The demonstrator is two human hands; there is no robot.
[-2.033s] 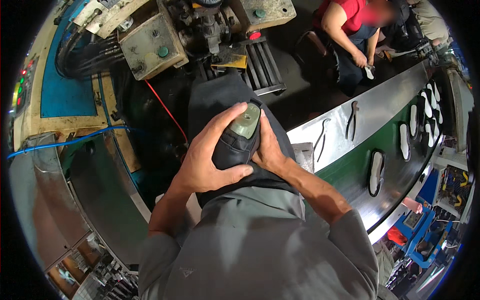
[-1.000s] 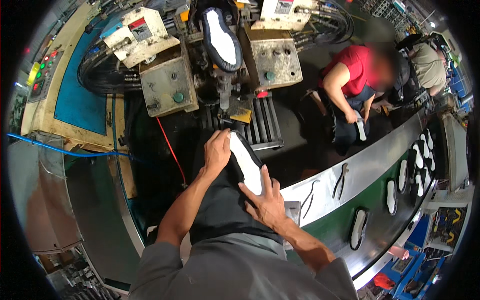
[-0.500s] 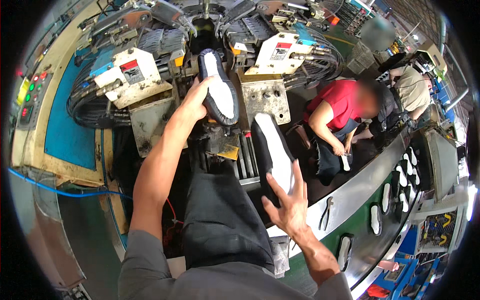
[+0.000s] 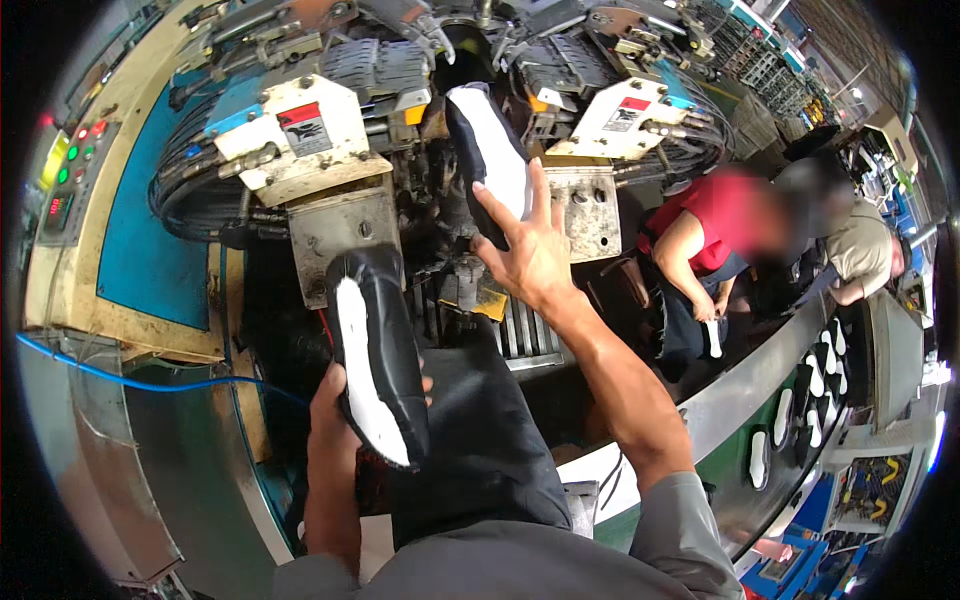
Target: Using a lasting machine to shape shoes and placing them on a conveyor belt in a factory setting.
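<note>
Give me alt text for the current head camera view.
A person's left hand holds a black shoe upper, its white underside showing, while the right hand lies spread on a second shoe upper at a machine. To the right, a co-worker in red is near a green conveyor belt.

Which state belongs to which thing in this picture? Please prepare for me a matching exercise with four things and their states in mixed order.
Things:
1. left hand
2. right hand
3. blue hose
4. control panel

States:
A. shows red and green lights
B. has fingers spread on the farther shoe, at the machine
C. curves in from the picture's left edge
D. is wrapped around the nearer shoe

Right pairs: 1-D, 2-B, 3-C, 4-A
</note>
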